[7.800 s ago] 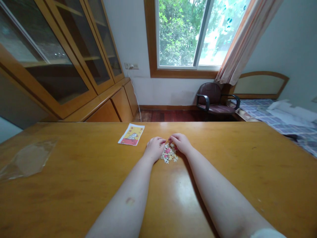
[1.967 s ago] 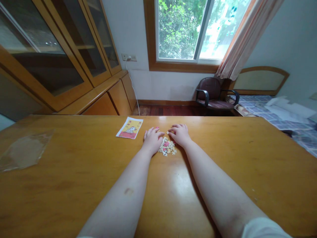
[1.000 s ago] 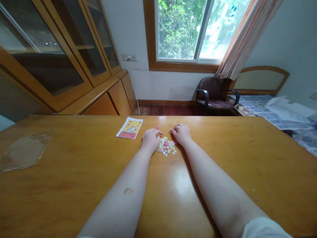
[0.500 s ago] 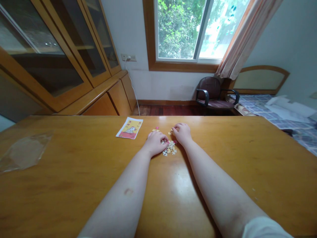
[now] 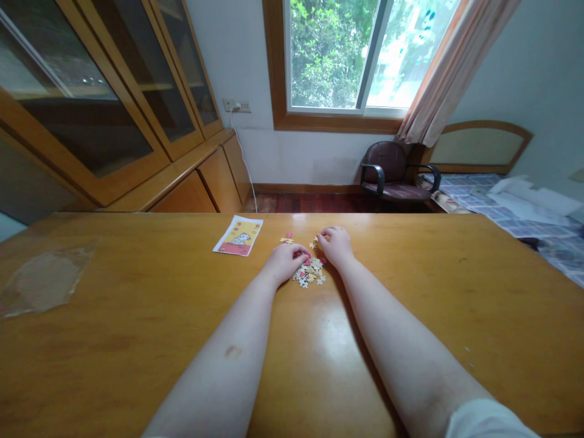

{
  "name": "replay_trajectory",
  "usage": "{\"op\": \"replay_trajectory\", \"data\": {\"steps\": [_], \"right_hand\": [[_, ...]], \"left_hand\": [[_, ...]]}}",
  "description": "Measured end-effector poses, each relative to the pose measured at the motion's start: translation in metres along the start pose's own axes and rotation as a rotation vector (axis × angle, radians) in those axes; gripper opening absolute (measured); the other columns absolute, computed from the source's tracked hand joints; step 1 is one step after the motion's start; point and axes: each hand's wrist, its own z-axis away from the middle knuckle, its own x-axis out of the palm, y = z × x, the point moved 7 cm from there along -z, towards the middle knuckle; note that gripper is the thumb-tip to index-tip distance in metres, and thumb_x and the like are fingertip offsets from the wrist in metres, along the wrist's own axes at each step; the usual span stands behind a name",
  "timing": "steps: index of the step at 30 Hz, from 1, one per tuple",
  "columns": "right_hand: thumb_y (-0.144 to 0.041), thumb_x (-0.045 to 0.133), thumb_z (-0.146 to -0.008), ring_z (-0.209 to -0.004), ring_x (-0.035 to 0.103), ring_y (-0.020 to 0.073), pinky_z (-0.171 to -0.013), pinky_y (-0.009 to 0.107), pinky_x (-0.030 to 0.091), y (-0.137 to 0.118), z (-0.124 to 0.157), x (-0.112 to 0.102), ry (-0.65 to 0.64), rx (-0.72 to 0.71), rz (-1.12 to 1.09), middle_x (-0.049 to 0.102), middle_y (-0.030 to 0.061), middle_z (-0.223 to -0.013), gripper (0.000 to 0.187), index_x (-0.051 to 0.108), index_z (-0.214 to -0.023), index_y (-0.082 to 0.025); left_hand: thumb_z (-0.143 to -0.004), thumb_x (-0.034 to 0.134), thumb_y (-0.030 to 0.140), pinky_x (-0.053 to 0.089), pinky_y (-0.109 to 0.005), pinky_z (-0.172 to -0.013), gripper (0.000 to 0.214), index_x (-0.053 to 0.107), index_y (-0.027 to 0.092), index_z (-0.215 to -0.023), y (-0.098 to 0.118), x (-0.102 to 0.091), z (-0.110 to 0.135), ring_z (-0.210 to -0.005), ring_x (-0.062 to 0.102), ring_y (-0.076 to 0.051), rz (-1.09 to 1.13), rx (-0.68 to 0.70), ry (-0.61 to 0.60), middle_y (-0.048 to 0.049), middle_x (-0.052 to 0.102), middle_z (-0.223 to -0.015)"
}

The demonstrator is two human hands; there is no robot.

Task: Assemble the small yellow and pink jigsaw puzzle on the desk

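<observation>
A small pile of jigsaw puzzle pieces (image 5: 311, 272), mostly pale with some pink and yellow, lies on the wooden table (image 5: 182, 292). My left hand (image 5: 286, 263) is over the pile's left side, its thumb and fingers closed in a pinch around a pinkish-red puzzle piece (image 5: 307, 256). On the far right of the pile, my right hand (image 5: 336, 245) rests with curled fingers beside a few yellowish pieces (image 5: 313, 243); whatever its fingertips hold is hidden. Beyond my left hand are some more yellowish pieces (image 5: 286, 240) and a pink piece (image 5: 289, 235).
A picture card (image 5: 238, 236) in yellow and red with a white animal lies left of the pieces. A clear plastic bag (image 5: 45, 280) is at the table's far left. Past the far edge stand a brown armchair (image 5: 392, 173), a glass-door cabinet (image 5: 150, 79) and a bed (image 5: 483, 188).
My left hand has shifted slightly left, with its fingers drawn together, and more of the pile shows beneath it. The right hand has hardly moved.
</observation>
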Motion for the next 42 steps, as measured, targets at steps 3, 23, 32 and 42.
{"op": "replay_trajectory", "data": {"steps": [3,23,32,42], "right_hand": [[-0.032,0.057,-0.086,-0.099,0.056,0.0241,-0.093,0.036,0.037,0.000,0.000,0.000,-0.002,0.001,-0.001,0.070,0.0084,-0.097,0.021,0.073,-0.080,-0.019],[-0.031,0.058,-0.085,-0.098,0.057,0.0236,-0.093,0.035,0.038,0.002,0.000,-0.001,0.017,0.005,-0.046,0.070,0.0076,-0.095,0.019,0.072,-0.077,-0.020],[-0.030,0.058,-0.085,-0.098,0.057,0.0236,-0.092,0.035,0.039,0.000,0.000,-0.001,-0.007,0.019,-0.030,0.070,0.0080,-0.097,0.019,0.072,-0.079,-0.020],[-0.034,0.055,-0.089,-0.097,0.058,0.0222,-0.092,0.034,0.039,-0.005,0.002,-0.003,-0.005,-0.027,-0.050,0.070,0.0073,-0.094,0.026,0.073,-0.077,-0.020]], "left_hand": [[-0.082,0.057,0.034,0.050,-0.028,-0.075,0.023,0.074,0.021,-0.091,-0.003,0.001,-0.001,-0.080,0.066,-0.018,0.032,-0.025,-0.005,-0.0016,0.074,-0.086],[-0.086,0.048,0.029,0.046,-0.038,-0.085,0.026,0.072,0.027,-0.094,-0.040,-0.042,0.012,-0.099,0.061,-0.027,-0.332,-0.437,0.364,-0.0066,0.074,-0.098],[-0.083,0.044,0.018,0.045,-0.041,-0.093,0.038,0.071,0.028,-0.108,-0.038,-0.042,0.012,-0.108,0.058,-0.027,-0.332,-0.403,0.380,-0.0070,0.066,-0.120],[-0.079,0.045,0.019,0.046,-0.040,-0.084,0.032,0.073,0.027,-0.092,-0.030,-0.040,0.012,-0.097,0.063,-0.028,-0.341,-0.410,0.287,-0.0057,0.074,-0.088]]}}
